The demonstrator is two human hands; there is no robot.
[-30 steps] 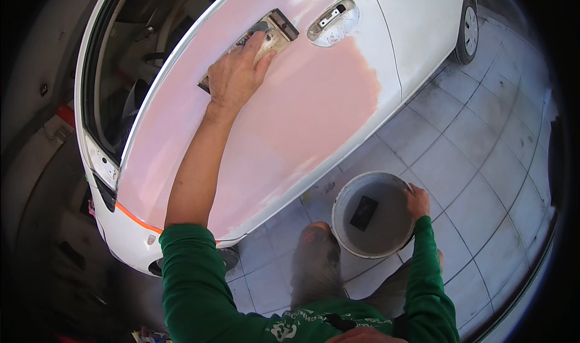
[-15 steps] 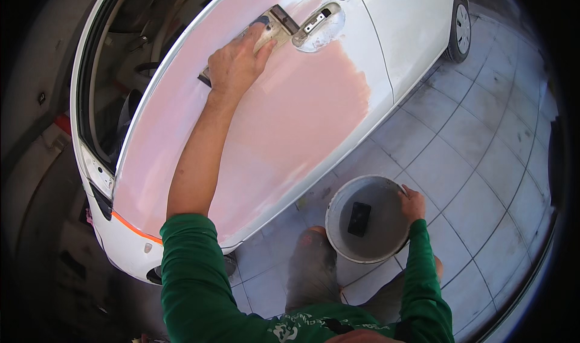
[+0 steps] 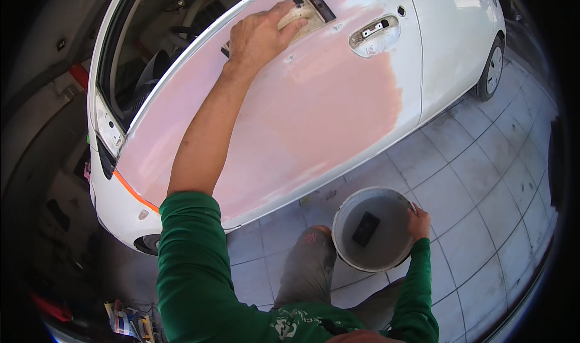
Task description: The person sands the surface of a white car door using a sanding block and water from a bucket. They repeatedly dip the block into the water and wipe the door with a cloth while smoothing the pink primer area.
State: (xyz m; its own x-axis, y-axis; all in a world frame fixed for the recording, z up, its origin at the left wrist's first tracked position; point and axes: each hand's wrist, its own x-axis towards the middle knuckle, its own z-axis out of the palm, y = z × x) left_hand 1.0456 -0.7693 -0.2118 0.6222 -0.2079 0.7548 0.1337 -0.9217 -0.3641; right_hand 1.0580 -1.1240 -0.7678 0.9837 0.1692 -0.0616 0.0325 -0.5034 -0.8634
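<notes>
My left hand is closed on a long sanding block with a pale body and a dark end. The block lies along the upper part of a white car door, which is coated in matte pink filler or primer. To the block's right is the bare door handle recess. Down by my knees, my right hand grips the rim of a round bucket holding greyish water. A dark rectangular pad lies in the bucket.
The rear wheel stands at the far right on a tiled floor. The car's window opening lies beyond the door's upper edge. Several small items sit at the lower left. Orange tape edges the door.
My left hand and the sanding block have moved up along the door, away from the handle recess. The view has shifted, while my right hand stays on the bucket.
</notes>
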